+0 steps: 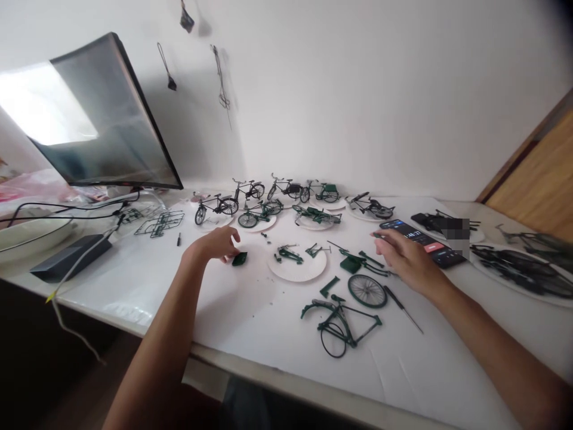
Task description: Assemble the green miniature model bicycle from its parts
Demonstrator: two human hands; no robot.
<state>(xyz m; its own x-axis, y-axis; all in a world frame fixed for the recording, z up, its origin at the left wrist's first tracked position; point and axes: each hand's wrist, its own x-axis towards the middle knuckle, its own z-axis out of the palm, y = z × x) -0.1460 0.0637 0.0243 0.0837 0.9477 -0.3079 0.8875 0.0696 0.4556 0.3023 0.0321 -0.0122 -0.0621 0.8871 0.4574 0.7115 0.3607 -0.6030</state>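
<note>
My left hand (217,243) is at the middle left of the table, fingers curled, its fingertips on a small dark green box-like part (240,258). My right hand (400,254) hovers by the phone, thumb and forefinger pinched on a tiny green piece (376,235) too small to name. Before me lies a green toy bicycle frame (353,325) with one thin rim. Beside it are a spoked wheel (367,291), a green bracket-shaped part (330,287), a green box (350,264) and a slim screwdriver (404,309). A white paper plate (298,276) bears several small bicycle parts.
Several model bicycles (217,207) stand at the back on white discs. A phone (427,242) lies right, near dark bicycles on a plate (528,269). Parts frames (161,224), a dark box (71,260), cables and a monitor (107,113) are left. Tiny bits lie centrally.
</note>
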